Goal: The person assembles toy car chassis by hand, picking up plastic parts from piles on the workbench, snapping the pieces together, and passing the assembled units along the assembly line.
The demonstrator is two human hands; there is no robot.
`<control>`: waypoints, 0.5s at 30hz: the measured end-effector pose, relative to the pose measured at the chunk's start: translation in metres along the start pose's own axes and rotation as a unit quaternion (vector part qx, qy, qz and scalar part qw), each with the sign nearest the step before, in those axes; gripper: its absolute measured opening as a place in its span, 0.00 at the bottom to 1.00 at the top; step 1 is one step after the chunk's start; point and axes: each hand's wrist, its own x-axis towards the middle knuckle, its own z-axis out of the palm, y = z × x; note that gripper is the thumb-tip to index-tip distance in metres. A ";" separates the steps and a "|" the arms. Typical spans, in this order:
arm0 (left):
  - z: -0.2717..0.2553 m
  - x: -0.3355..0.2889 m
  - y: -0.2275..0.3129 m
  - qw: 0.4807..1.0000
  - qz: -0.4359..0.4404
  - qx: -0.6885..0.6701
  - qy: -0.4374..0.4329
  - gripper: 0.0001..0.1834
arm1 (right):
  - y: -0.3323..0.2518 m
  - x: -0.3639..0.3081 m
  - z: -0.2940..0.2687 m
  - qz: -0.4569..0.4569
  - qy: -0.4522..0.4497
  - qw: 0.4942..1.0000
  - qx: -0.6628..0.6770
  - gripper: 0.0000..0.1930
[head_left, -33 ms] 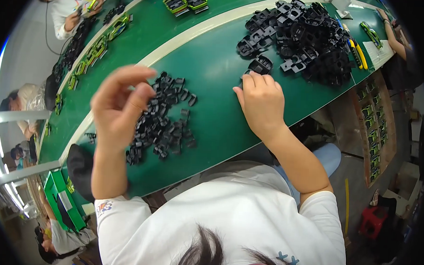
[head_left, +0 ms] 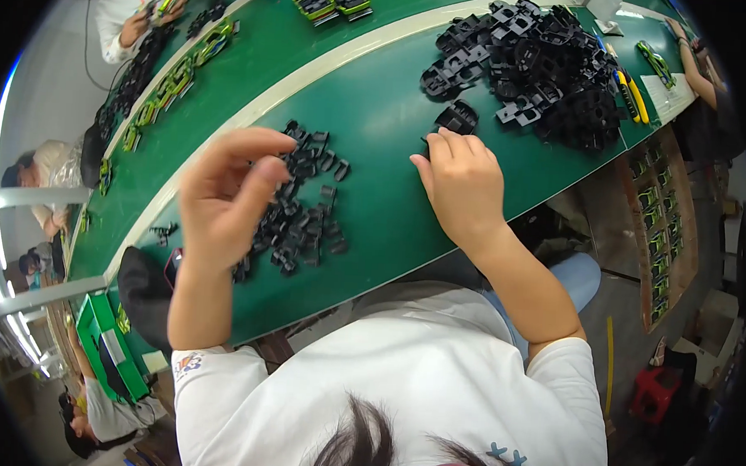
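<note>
My left hand [head_left: 229, 197] hovers over the left side of the green table, thumb and fingers curved but apart, nothing visible between them. Under and beside it lies a loose heap of small black plastic clips [head_left: 307, 222], partly hidden by the hand. My right hand [head_left: 462, 187] is lower on the table with its fingers bent closed over the near end of a black plastic housing [head_left: 457, 116]. The fingertips are hidden, and a dark sliver shows by the thumb. Just past it rises a large pile of similar black housings [head_left: 534, 69].
Yellow-handled pliers [head_left: 633, 96] lie right of the pile. Across a pale divider [head_left: 313, 76], green-and-black assemblies [head_left: 176, 83] line the other table strip. A box of such assemblies [head_left: 660, 237] stands at right. Other people sit along the far and left sides.
My left hand has moved a little to the right and down over the small clips. My right hand and the housing at its fingers stay where they were.
</note>
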 end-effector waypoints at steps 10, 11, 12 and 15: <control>0.063 -0.041 -0.033 0.957 -0.159 -0.242 0.033 0.16 | -0.017 -0.018 -0.018 0.331 -0.116 0.593 0.725 0.16; 0.060 -0.044 -0.032 0.956 -0.163 -0.243 0.035 0.16 | -0.022 -0.019 -0.017 0.335 -0.119 0.591 0.724 0.16; 0.050 -0.041 -0.033 0.966 -0.158 -0.197 0.051 0.15 | -0.029 -0.018 -0.014 0.331 -0.080 0.628 0.700 0.15; 0.018 -0.034 -0.052 0.957 -0.112 -0.179 0.198 0.14 | -0.044 -0.024 -0.013 0.288 -0.033 0.770 0.568 0.09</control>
